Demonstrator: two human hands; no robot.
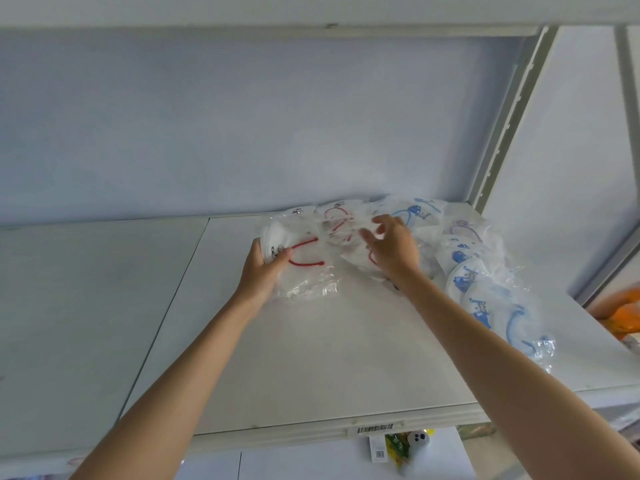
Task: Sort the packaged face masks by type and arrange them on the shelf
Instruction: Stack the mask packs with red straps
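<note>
A white shelf (311, 358) stretches bare on the left. Toward the middle, the person's left hand (261, 271) grips a stack of packaged masks with red straps (294, 261), thumb and fingers curled round its end. Just right of it, the right hand (393, 245) reaches into the loose pile (349, 233), fingers spread apart; motion blur hides whether they touch a packet. Farther right lie blue-strapped masks (481, 299), unsorted, reaching the shelf's edge. Sorting seems midway: red ones are being gathered. Next, the right hand likely needs to pinch another red packet and add it to the stack.
</note>
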